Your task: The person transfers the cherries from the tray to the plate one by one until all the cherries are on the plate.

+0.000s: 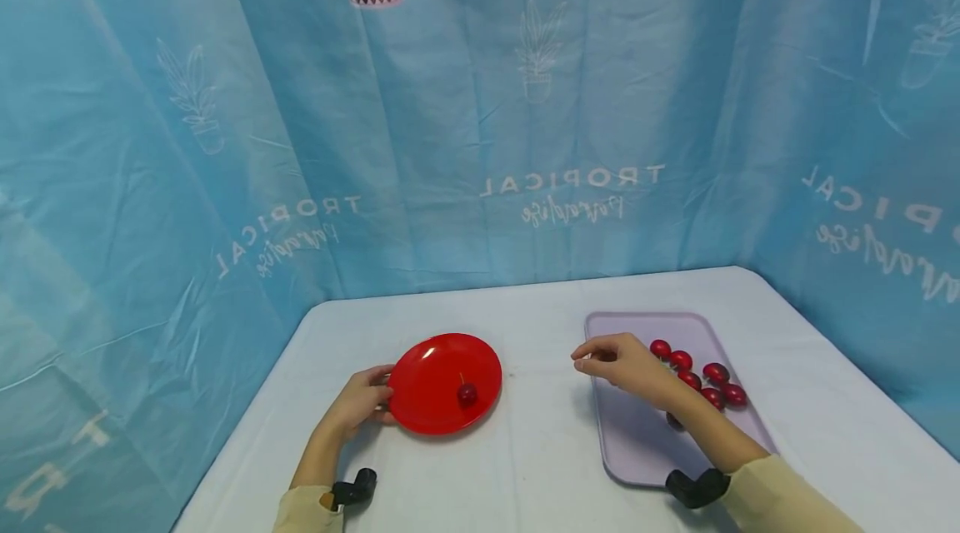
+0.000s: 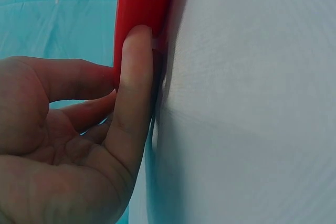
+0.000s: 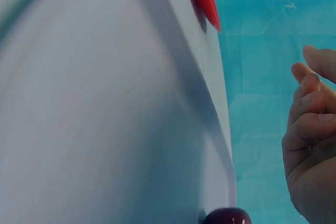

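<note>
On the white table, a red plate (image 1: pixel 423 400) carries one dark red cherry (image 1: pixel 467 395) with a thin stem. My left hand (image 1: pixel 360 401) holds the plate at its left rim. In the left wrist view, one finger (image 2: pixel 137 61) lies along the plate's outer wall, while others meet the rim from the opposite side. Above the left edge of a pale lilac tray (image 1: pixel 637 450) hovers my right hand (image 1: pixel 626 362), its fingers loosely bent and nothing visible between them. Several cherries (image 1: pixel 716 373) lie in the tray's right half, some partly hidden behind the right forearm.
Blue printed curtains (image 1: pixel 570 100) hang behind and at both sides of the table (image 1: pixel 540 450). The tray stands to the right of the plate, with a strip of white tabletop between them. Each wrist wears a black strap-on device (image 1: pixel 697 489).
</note>
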A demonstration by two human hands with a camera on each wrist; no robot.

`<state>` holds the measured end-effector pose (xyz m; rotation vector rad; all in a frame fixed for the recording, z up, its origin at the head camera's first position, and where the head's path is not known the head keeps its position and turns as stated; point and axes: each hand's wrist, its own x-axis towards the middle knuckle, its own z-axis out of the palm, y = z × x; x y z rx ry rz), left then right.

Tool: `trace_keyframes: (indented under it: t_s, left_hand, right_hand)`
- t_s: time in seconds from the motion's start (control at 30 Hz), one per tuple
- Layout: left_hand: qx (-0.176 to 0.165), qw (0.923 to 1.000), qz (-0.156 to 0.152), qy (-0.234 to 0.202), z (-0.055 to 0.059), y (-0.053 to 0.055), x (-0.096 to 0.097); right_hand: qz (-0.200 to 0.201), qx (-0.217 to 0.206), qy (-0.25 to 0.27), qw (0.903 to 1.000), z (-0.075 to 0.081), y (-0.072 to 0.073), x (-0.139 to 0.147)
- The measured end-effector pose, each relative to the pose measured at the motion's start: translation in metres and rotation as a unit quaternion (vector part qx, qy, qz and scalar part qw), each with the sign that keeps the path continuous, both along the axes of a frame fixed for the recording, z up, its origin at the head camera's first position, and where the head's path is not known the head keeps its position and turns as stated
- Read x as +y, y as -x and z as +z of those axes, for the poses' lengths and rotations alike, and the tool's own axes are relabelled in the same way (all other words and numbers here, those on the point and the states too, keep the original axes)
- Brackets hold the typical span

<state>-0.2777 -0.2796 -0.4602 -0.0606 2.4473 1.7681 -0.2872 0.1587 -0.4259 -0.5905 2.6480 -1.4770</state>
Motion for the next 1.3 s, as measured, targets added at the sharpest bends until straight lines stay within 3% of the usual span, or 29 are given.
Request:
trace_keyframes:
  t_s: [0.27, 0.6, 1.1, 1.3]
  left_hand:
    - [0.0, 0.9999, 0.002, -0.01, 0.001, -0.005, -0.002]
    - [-0.003, 1.0, -0.006, -0.003, -0.001, -0.003, 0.001]
    - [0.004, 1.0, -0.002, -0.004, -0.003, -0.001, 0.001]
    - [0.002, 0.9999, 0.01, 0.003, -0.002, 0.0, 0.002]
  right_hand:
    - [-0.031, 0.009, -0.02, 0.9993, 0.0, 0.001, 0.017]
    - [-0.042, 0.04, -0.038, 0.9976, 0.003, 0.008, 0.048]
    - [-0.069, 0.006, -0.033, 0.997, 0.01, 0.015, 0.085]
    - [-0.078, 0.005, -0.07, 0.9945, 0.004, 0.018, 0.095]
